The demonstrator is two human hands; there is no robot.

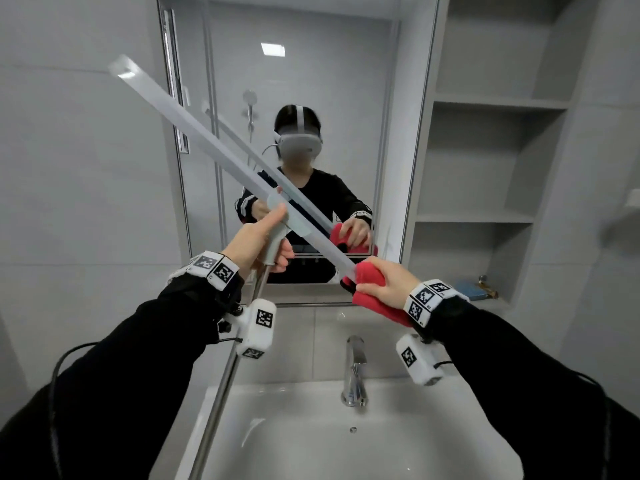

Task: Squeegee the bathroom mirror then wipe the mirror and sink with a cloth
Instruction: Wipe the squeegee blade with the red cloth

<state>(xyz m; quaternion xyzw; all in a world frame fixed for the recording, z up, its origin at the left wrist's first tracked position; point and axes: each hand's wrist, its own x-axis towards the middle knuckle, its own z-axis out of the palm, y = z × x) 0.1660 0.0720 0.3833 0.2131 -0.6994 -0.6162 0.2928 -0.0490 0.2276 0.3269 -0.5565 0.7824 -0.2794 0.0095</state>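
Note:
My left hand grips the grey handle of a long squeegee just below its head. The pale blade runs slantwise from upper left to lower right in front of the mirror. Its metal pole drops down past my left arm over the sink. My right hand holds a red cloth folded round the blade's lower right end. The mirror shows the reflection of a person with a headset and both hands.
A chrome tap stands at the back of the white sink. Open grey shelves sit right of the mirror, with a blue item on the lowest one. Grey tiled wall fills the left side.

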